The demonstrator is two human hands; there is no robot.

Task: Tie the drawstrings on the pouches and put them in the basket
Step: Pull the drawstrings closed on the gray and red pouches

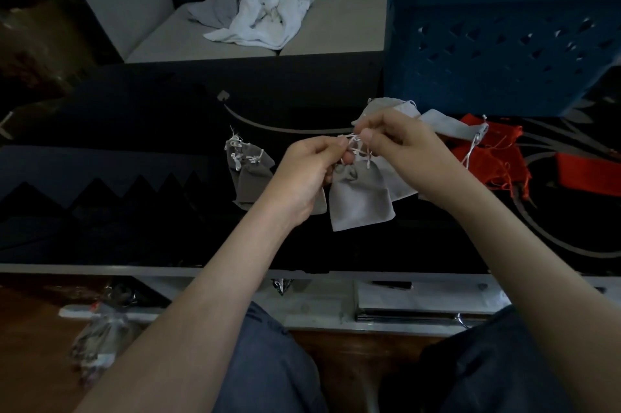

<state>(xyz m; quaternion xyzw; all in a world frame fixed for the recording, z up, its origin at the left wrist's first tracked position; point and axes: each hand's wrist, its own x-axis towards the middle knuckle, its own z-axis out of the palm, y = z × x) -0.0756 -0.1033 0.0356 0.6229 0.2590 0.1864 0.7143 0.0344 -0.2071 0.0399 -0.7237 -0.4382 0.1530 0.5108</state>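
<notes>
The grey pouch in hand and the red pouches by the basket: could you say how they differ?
The grey pouch is held by its drawstrings in the left hand and right hand; the red pouches lie untouched on the table. Grey looks smooth; red shows loose frayed threads. Both are fabric.

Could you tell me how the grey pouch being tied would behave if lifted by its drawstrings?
Probably floppy: the grey pouch is gathered and creased below the drawstrings pinched by the left hand and right hand. Likely light, since it looks flat and unfilled. Unlikely to roll.
</notes>
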